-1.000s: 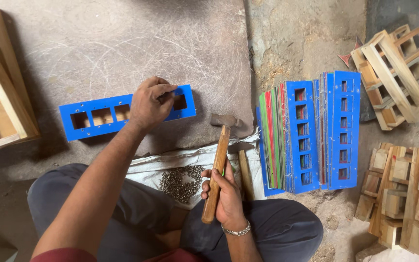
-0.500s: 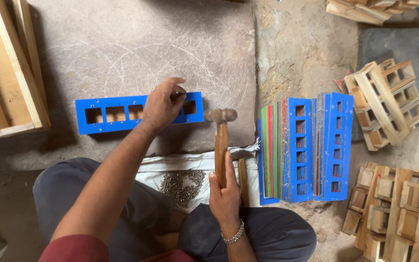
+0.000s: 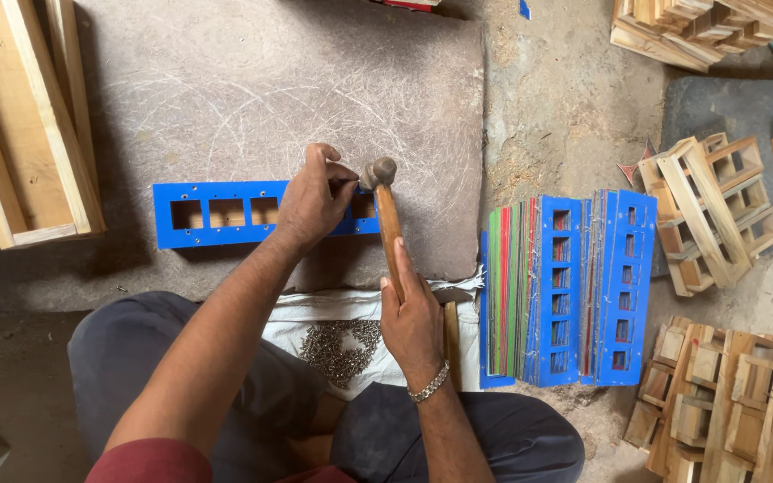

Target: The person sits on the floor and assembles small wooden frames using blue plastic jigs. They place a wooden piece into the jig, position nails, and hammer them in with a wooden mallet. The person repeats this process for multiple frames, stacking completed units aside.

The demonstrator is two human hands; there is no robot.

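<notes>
A long blue panel [image 3: 225, 213] with a row of square cut-outs lies flat on a grey stone slab [image 3: 252, 98]. My left hand [image 3: 315, 199] rests on the panel's right end, with fingertips pinched together as if around a small nail that I cannot make out. My right hand [image 3: 411, 320] grips the wooden handle of a hammer [image 3: 386, 215]. The hammer's metal head sits right beside my left fingertips, over the panel's right end.
A white cloth with a heap of small nails [image 3: 340, 347] lies in my lap. Stacked coloured panels [image 3: 570, 286] stand on edge to the right. Wooden frames [image 3: 717, 206] lie at the right, more wooden pieces [image 3: 735, 402] lower right, and planks [image 3: 20, 125] at the left.
My right hand has lifted the hammer from my lap and swung its head forward to the panel's right end. My left hand stays on the panel.
</notes>
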